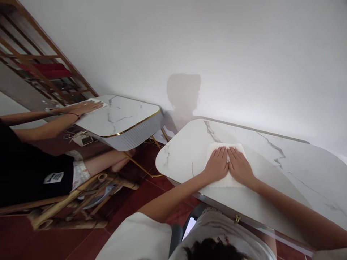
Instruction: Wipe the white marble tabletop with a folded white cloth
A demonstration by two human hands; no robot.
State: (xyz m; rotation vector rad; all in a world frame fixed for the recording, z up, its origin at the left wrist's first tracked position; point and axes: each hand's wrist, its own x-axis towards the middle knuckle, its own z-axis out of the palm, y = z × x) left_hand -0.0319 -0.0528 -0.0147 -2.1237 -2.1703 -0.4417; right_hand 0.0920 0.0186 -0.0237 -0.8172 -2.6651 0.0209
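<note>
A white cloth or paper towel (230, 181) is spread on the white, grey-veined marble-look table (181, 153) before me. My left hand (217, 164) presses flat on its left half, fingers stretched out and pointing away from me. Beside it my right hand (240, 166) rests flat on the other half, with the thumbs and index fingers of both hands touching or nearly so. Neither hand grasps the cloth; part of it is hidden under the palms. A small gold knob (237, 218) shows on the table's near side.
To the left, another person (40, 169) sits on a bamboo chair (67, 213), hands on a white cloth (94, 103) atop a second marble-look table (121, 115). A wall (244, 72) stands behind both tables. A lit phone (189, 228) is near my lap. A wooden rack (54, 47) is far left.
</note>
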